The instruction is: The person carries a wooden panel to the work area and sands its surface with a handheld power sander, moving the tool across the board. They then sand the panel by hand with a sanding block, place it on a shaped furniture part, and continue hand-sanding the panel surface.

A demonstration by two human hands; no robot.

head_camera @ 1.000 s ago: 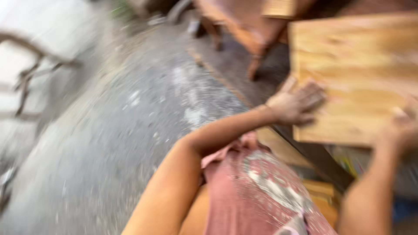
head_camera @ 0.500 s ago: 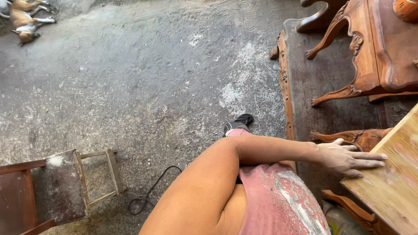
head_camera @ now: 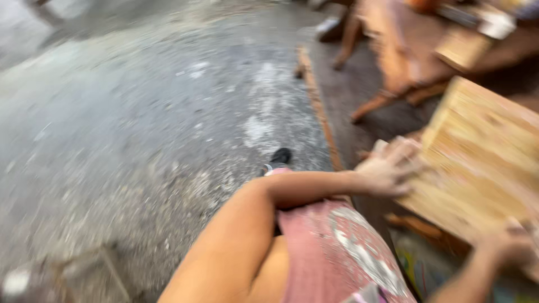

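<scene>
Head view: left hand is pressing spread fingers on the wooden board; right hand is gripping its near edge; the board seems stiff, heavy.

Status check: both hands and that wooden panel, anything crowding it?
Left hand flat on the wooden panel, left edge. Right hand grips its near corner. Panel tilted. Carved wooden furniture close behind; view blurred.

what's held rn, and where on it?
A pale wood panel. The left hand lies flat on its left edge, and the right hand grips its near edge. The blur hides how the fingers wrap.
</scene>
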